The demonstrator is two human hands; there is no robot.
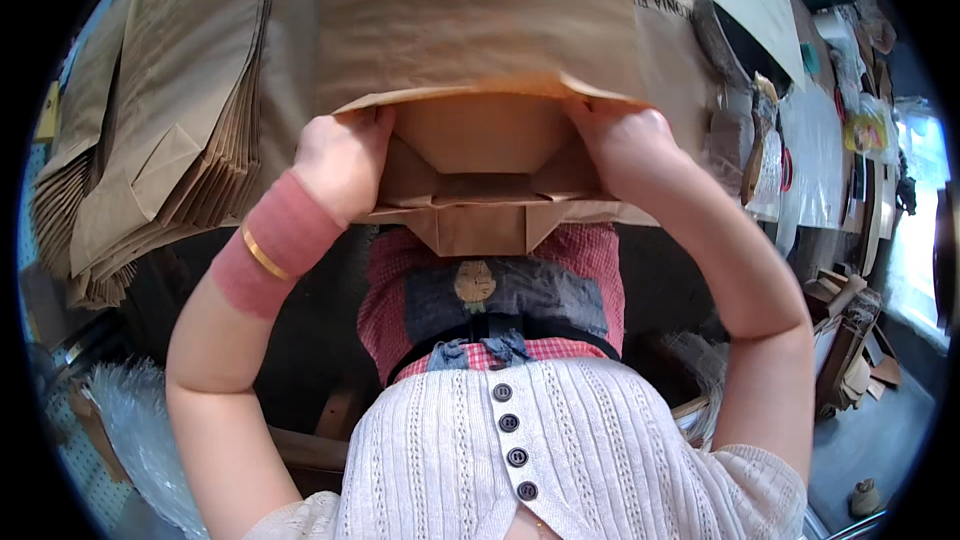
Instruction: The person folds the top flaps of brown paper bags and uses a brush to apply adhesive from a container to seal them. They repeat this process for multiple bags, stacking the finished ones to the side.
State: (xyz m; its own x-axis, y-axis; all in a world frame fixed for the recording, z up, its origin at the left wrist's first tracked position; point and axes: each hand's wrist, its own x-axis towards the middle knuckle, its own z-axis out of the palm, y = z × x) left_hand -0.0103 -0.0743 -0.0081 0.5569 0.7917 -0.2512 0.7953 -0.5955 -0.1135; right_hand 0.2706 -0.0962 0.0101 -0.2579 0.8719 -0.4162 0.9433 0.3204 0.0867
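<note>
A large brown paper bag (480, 25) lies on the table in front of me, its folded end spread apart toward my body. My left hand (345, 160) grips the left side of that end, thumb inside the fold and fingers partly hidden by the paper. On the right side my right hand (625, 145) holds the paper the same way, with its fingertips tucked under the upper flap. Between the hands the inner panels stand apart, and a lower flap (482, 230) hangs over the table edge near my lap.
Stacks of folded paper bags (170, 150) lie at the left, overhanging the table's front edge. Clear plastic packs (765, 150) and papers crowd the right side. Plastic wrapping (140, 430) sits low at the left, and wood or cardboard scraps (860, 360) at the lower right.
</note>
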